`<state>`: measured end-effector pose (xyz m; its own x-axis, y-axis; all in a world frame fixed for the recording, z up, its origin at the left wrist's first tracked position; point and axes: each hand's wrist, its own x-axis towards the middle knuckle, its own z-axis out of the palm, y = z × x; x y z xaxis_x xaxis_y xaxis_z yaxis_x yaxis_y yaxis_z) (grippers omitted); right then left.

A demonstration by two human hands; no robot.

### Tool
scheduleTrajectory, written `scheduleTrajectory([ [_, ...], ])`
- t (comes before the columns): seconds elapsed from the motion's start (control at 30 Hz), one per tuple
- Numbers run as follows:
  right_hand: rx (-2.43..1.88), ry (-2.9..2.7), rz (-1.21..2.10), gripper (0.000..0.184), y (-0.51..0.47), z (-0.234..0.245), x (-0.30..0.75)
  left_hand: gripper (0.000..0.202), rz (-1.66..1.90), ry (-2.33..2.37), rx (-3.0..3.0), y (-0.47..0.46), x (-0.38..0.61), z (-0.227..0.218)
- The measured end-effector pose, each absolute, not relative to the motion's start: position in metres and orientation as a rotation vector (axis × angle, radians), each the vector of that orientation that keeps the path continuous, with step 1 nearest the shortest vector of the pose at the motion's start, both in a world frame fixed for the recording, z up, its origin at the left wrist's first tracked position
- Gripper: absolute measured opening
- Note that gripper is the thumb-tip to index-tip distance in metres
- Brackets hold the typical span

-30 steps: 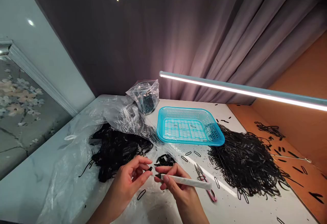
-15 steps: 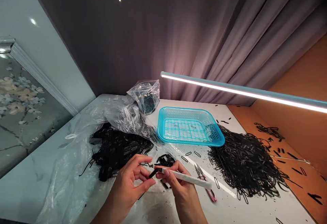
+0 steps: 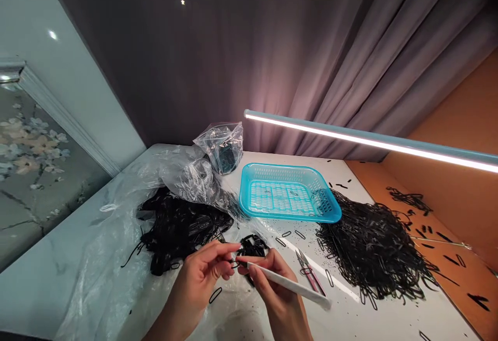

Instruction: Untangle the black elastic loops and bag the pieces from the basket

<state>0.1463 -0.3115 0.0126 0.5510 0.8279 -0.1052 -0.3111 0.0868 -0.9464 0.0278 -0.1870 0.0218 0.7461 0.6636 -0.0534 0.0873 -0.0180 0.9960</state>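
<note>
My right hand point(image 3: 280, 289) grips a long white flat-sided stick point(image 3: 295, 285), its far end slanting down to the right. My left hand point(image 3: 206, 273) is closed in a pinch on a small black loop point(image 3: 234, 265), right at the stick's near tip. Fingers partly hide where the loop and the tip meet. Below my left fingers a loose black loop point(image 3: 215, 295) lies on the clear plastic. Just behind both hands is a small heap of black pieces point(image 3: 252, 245). Pink-handled scissors point(image 3: 311, 274) rest on the table, right of my right hand.
A blue plastic basket point(image 3: 244, 196) stands behind the hands. To its right spreads a large pile of black loops point(image 3: 377, 250); a black bundle point(image 3: 182, 222) lies left on clear plastic sheeting point(image 3: 97, 273). A clear bag point(image 3: 220, 144) stands at the back. A lit tube lamp point(image 3: 350, 136) hangs overhead.
My left fingers have closed into a pinch at the stick's tip. The stick's far end has swung downward and to the right. The loose loop under my left hand now shows fully.
</note>
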Motion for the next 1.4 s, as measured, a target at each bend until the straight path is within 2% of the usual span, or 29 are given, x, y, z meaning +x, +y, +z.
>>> scheduleTrajectory([
  [0.2,-1.370,-0.499,0.665,0.027,-0.329,0.013,0.170,0.018,0.538,0.758,1.115,-0.178,0.030,0.018],
  [0.33,-1.868,-0.503,0.295,0.032,-0.367,0.008,0.224,0.026,0.473,0.752,1.039,-0.177,0.027,0.018],
  [0.5,-2.411,-0.392,0.113,0.035,-0.411,-0.005,0.270,0.026,0.455,0.731,1.127,-0.178,0.031,0.015],
  [0.63,-2.418,-0.516,-0.094,0.030,-0.423,-0.013,0.277,0.023,0.453,0.744,1.497,-0.181,0.045,0.004],
  [0.7,-2.406,-0.561,-0.162,0.030,-0.424,-0.015,0.277,0.015,0.433,0.739,1.748,-0.187,0.053,-0.004],
  [0.73,-2.423,-0.554,-0.151,0.030,-0.424,-0.015,0.277,0.009,0.420,0.718,1.844,-0.190,0.057,-0.007],
  [0.83,-2.496,-0.462,-0.032,0.031,-0.424,-0.015,0.277,0.024,0.403,0.604,2.059,-0.196,0.061,-0.013],
  [0.9,-2.513,-0.421,-0.012,0.032,-0.425,-0.015,0.277,0.014,0.420,0.569,2.258,-0.190,0.060,-0.012],
  [0.97,-2.510,-0.408,-0.041,0.031,-0.424,-0.015,0.276,0.018,0.457,0.621,2.406,-0.176,0.057,-0.009],
  [1.1,-2.512,-0.395,-0.056,0.032,-0.420,-0.015,0.276,0.022,0.447,0.750,2.493,-0.138,0.056,-0.003],
  [1.3,-2.458,-0.475,-0.053,0.032,-0.411,-0.014,0.273,0.010,0.296,0.862,2.584,-0.120,0.064,-0.012],
  [1.4,-2.427,-0.529,-0.085,0.032,-0.408,-0.012,0.270,0.010,0.296,0.890,2.595,-0.123,0.066,-0.014],
])
